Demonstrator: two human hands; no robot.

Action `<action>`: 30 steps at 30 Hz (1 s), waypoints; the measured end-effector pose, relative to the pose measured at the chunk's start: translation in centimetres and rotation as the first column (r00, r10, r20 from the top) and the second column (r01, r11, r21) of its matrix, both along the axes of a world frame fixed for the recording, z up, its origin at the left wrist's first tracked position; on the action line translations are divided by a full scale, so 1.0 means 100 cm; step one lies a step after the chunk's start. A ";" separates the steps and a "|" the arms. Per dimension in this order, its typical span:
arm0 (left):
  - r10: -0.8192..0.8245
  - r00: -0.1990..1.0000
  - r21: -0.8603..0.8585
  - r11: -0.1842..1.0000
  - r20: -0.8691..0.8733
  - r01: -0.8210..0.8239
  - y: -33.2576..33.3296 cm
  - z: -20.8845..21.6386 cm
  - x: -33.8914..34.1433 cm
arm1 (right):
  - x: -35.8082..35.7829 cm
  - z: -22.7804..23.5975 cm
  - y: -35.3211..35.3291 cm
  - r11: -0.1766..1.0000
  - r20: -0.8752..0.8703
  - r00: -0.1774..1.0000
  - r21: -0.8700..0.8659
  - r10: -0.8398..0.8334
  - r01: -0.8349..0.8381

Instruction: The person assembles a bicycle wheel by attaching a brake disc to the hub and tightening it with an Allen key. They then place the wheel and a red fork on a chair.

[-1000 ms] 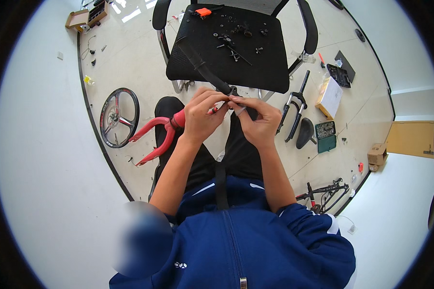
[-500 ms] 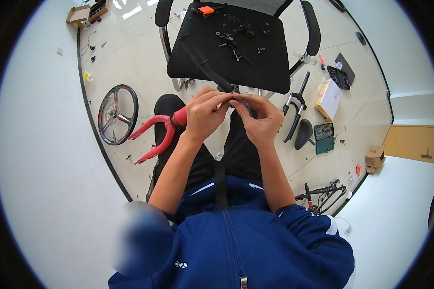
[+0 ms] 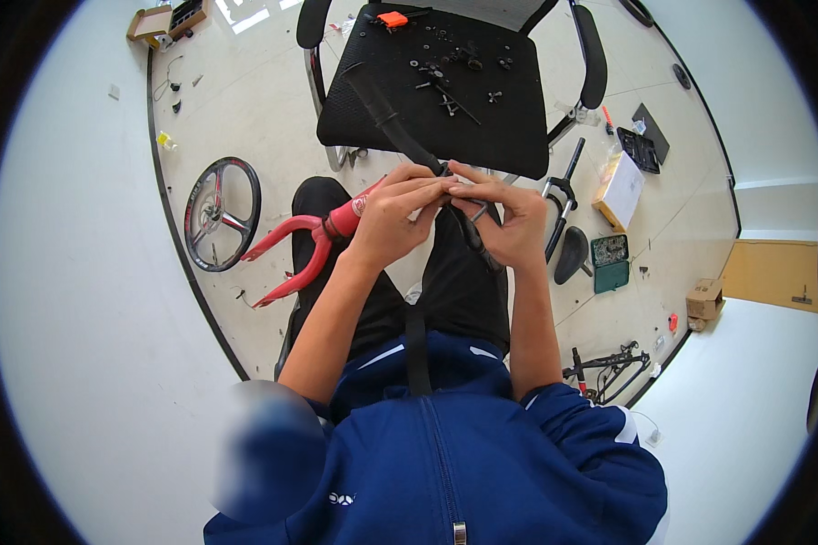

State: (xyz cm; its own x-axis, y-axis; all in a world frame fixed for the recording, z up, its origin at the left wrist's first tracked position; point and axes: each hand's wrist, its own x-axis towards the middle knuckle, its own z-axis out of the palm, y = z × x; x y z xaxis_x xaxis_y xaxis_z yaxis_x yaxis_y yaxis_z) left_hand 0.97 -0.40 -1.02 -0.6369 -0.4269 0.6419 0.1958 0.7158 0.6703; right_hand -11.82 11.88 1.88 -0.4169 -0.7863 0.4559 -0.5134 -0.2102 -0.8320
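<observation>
1. Blue jacket (image 3: pixel 445 463) at 6 o'clock, nearest the camera; both forearms run up from it toward centre.
2. Left hand (image 3: pixel 393 218) just left of centre, fingers curled tight around the top of the red bike frame (image 3: pixel 314 241), fingertips pinching at the black handlebar (image 3: pixel 400 127) where it joins.
3. Right hand (image 3: pixel 509 218) just right of centre, thumb and forefinger pinched on a small part at the handlebar's lower end; the part itself is too small to tell. Both hands' fingertips touching.
4. Red frame lies across the lap, fork legs pointing to 9 o'clock.
5. Handlebar runs from the hands up toward 11 o'clock onto the black chair seat (image 3: pixel 518 118).
6. Small bolts and parts (image 3: pixel 445 82) scattered on the seat; orange tool (image 3: pixel 393 18) at 12 o'clock.
7. Bike wheel (image 3: pixel 221 213) flat on the floor at 9 o'clock.
8. Black fork (image 3: pixel 559 204), saddle (image 3: pixel 573 254), green case (image 3: pixel 611 262) at 3 o'clock; white box (image 3: pixel 623 189) beyond.
</observation>
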 end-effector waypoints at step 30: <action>0.108 0.994 -0.054 0.993 0.019 -0.107 -0.012 -0.007 -0.002 | 0.021 0.002 -0.002 0.984 0.005 0.987 0.082 -0.160 0.160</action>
